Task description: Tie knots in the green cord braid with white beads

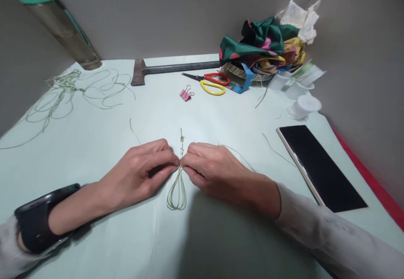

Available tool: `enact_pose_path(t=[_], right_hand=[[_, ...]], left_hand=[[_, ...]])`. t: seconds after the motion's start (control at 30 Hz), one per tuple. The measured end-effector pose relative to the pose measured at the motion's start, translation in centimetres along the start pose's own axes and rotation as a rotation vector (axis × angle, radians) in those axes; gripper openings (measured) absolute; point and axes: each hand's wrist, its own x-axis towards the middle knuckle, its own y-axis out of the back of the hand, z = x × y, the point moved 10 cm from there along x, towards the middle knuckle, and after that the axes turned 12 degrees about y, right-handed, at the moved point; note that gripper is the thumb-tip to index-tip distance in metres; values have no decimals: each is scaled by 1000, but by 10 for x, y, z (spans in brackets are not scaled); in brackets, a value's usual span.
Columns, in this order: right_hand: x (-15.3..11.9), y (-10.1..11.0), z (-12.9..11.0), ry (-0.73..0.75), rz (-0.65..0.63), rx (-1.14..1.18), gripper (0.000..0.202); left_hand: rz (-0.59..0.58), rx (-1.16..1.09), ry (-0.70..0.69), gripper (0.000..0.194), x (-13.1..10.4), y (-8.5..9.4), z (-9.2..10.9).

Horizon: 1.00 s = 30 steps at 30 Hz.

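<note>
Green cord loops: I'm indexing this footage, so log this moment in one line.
left hand: pinching at loop tops | right hand: pinching alongside | green cord loops: below fingertips | scissors: beyond hands, beside pink binder clip

Your only view is the head camera, worn on your head, so you look forward and down over the pale tabletop [221,117] from your own side, with both your forearms entering from the lower corners. It sits close enough for you to see the whole working area mid-frame, and takes in the grey wall [142,18] behind; no second view shares any of it.
</note>
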Motion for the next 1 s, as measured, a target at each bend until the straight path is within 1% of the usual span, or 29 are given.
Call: enact_pose_path(t=[0.23,0.37,0.67,0.83,1.0], right_hand=[[-2,0,-3,25,48,-38,26],[-3,1,-3,30,55,-50,27],[-6,3,-5,9,5,-39,28],[-8,3,-8,12,-17,-45,28],[-12,4,-12,12,-24,-66,28]], left_hand=[[35,26,-9,25,2,3,2],[40,46,-2,27,1,3,2],[27,84,32,29,5,3,2],[31,85,33,35,2,2,0],[24,80,17,35,-1,-1,0]])
